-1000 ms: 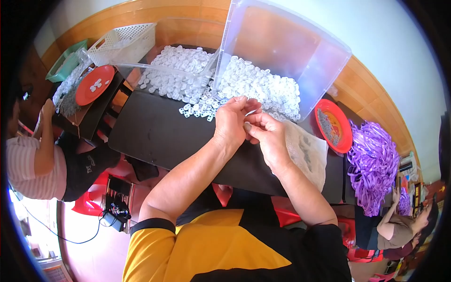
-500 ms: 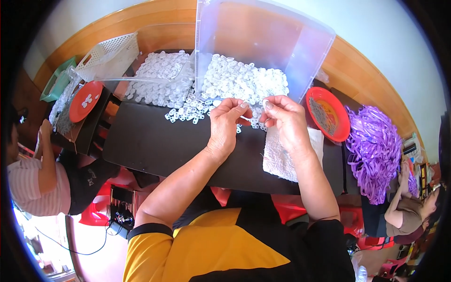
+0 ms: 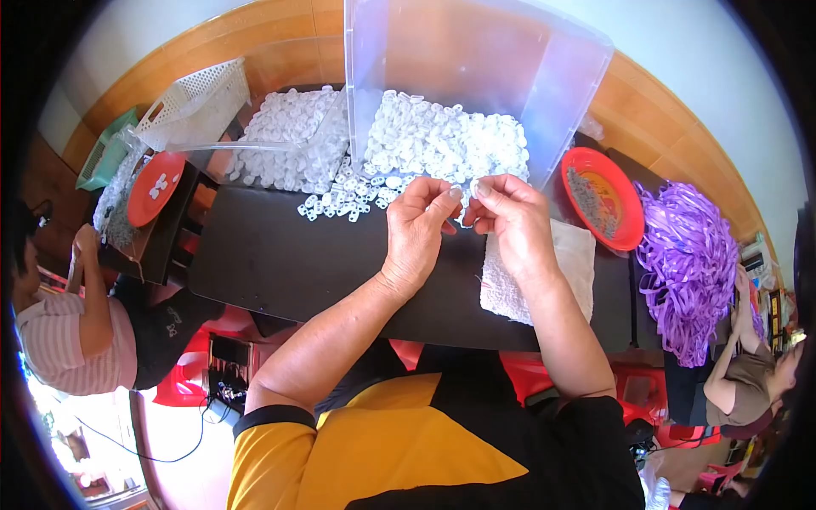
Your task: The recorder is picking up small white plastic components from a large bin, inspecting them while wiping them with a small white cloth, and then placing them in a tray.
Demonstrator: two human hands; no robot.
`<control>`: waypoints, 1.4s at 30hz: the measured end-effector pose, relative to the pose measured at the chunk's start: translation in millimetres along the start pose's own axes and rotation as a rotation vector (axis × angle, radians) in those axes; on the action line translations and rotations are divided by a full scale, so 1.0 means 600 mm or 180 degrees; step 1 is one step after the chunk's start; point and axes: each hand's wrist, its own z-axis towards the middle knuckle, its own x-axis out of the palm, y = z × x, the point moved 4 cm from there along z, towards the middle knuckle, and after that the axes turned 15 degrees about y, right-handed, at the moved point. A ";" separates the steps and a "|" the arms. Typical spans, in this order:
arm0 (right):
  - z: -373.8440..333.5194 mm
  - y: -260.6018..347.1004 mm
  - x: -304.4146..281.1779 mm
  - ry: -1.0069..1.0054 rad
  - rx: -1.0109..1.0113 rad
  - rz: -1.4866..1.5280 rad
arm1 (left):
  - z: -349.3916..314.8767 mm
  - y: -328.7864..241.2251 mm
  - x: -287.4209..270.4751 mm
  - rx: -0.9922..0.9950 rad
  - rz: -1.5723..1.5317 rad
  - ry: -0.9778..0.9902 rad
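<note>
Above the dark table, my left hand (image 3: 416, 234) and my right hand (image 3: 517, 225) are raised close together, thumbs and fingers pinched. Something small and white shows at the right fingertips and looks like one of the small white plastic pieces. Whatever the left fingers hold is too small to make out. Loose white plastic pieces (image 3: 340, 201) with holes are scattered just beyond my left hand. Behind my hands, a clear plastic bin (image 3: 571, 81) lies on its side with a heap of the same pieces (image 3: 446, 140) in it. Beneath my right wrist is a white cloth (image 3: 574, 255).
Another clear container with white pieces (image 3: 293, 127) stands at the left. To the right are a red basin (image 3: 625, 221) and a pile of purple ribbon loops (image 3: 687, 263). A white basket (image 3: 191, 102) and red plate (image 3: 155, 189) stand far left. People sit at both sides.
My hands have come closer together, the left shifting right, so the fingertips now almost meet. The view has shifted slightly.
</note>
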 end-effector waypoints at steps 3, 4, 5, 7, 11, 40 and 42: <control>-0.002 -0.001 0.001 -0.0024 -0.0017 0.0041 | 0.000 0.000 0.001 -0.0039 0.0062 0.0007; -0.002 -0.001 0.001 -0.0012 -0.0036 0.0058 | 0.000 0.000 0.001 -0.0061 0.0060 0.0012; -0.002 -0.001 0.002 0.0001 -0.0055 0.0075 | 0.000 0.002 0.000 -0.0062 0.0059 0.0009; -0.002 -0.003 0.002 -0.0035 -0.0074 0.0067 | -0.001 0.005 0.000 -0.0059 0.0084 -0.0023; -0.002 -0.004 0.002 -0.0073 -0.0112 0.0040 | -0.001 0.004 0.004 -0.0083 0.0094 -0.0008; -0.015 0.023 -0.010 0.0418 0.0072 -0.0517 | -0.002 -0.013 0.016 -0.0165 -0.0228 0.0621; -0.016 0.026 -0.010 0.0386 0.0056 -0.0515 | -0.003 -0.018 0.019 -0.0142 -0.0256 0.0642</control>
